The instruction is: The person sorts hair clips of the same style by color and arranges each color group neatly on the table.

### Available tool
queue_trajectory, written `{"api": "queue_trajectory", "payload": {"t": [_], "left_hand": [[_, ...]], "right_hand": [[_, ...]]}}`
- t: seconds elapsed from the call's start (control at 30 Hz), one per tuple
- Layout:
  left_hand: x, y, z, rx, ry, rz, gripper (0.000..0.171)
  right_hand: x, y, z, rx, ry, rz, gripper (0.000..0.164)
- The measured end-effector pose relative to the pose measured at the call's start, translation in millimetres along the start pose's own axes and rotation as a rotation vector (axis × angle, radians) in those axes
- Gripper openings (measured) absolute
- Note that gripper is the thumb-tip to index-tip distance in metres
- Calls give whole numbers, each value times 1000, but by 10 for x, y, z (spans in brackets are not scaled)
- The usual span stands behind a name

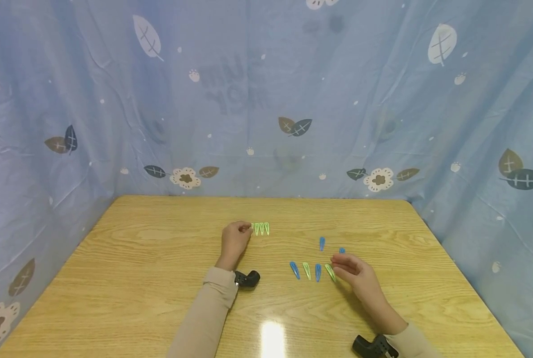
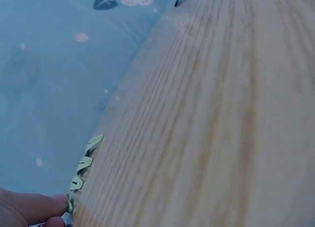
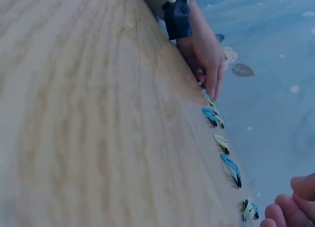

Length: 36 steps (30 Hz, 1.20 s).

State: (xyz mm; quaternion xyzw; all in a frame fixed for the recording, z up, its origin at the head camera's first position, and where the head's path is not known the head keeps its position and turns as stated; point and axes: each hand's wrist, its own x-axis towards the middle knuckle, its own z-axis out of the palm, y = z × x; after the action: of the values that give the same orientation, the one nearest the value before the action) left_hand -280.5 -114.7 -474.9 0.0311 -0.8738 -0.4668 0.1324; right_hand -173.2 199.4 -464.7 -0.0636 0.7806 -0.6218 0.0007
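My left hand (image 1: 236, 241) is at the left end of a short row of green snap hair clips (image 1: 262, 228). In the left wrist view its thumb and finger pinch the end green hair clip (image 2: 70, 205), which the fingertips partly cover. My right hand (image 1: 360, 278) hovers with loosely bent fingers and nothing between them. Just left of its fingertips lies a green clip (image 1: 331, 272) in a mixed row with a blue clip (image 1: 317, 272), another green clip (image 1: 306, 271) and a tilted blue clip (image 1: 295, 270). A further blue clip (image 1: 342, 250) is partly hidden behind the right fingers.
One more blue clip (image 1: 322, 243) lies behind the mixed row. The wooden table (image 1: 136, 278) ends at a blue patterned curtain (image 1: 248, 99) at the back and sides. Black cameras (image 1: 248, 279) are strapped to both wrists.
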Motion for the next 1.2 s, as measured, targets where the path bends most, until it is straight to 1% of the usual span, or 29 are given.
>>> {"api": "queue_trajectory", "payload": {"t": [0.07,0.13,0.3,0.43,0.63,0.73,0.87,1.07,1.2], "left_hand": [[-3,10,-5,1,5,6,14],[-3,15,-11,1,5,8,14],[1,9,-17,5,5,9,14],[3,0,-23,8,10,14,14],[8,-3,-26,3,12,20,14],[9,-10,-19,2,8,17,14],[4,-14,-7,3,8,17,14],[-10,9,-8,-4,5,14,14],[-3,8,-2,3,3,15,14]], "right_hand": [[-14,8,0,-9,22,1,39],[-12,23,0,-18,24,0,38],[7,33,13,-79,16,12,35],[28,11,39,-154,25,-4,34],[55,-13,75,-295,55,-16,31],[67,-12,83,-350,47,-5,32],[83,-28,80,-396,25,18,33],[90,-90,74,-453,-9,49,33],[91,-126,80,-463,-21,51,31]]}}
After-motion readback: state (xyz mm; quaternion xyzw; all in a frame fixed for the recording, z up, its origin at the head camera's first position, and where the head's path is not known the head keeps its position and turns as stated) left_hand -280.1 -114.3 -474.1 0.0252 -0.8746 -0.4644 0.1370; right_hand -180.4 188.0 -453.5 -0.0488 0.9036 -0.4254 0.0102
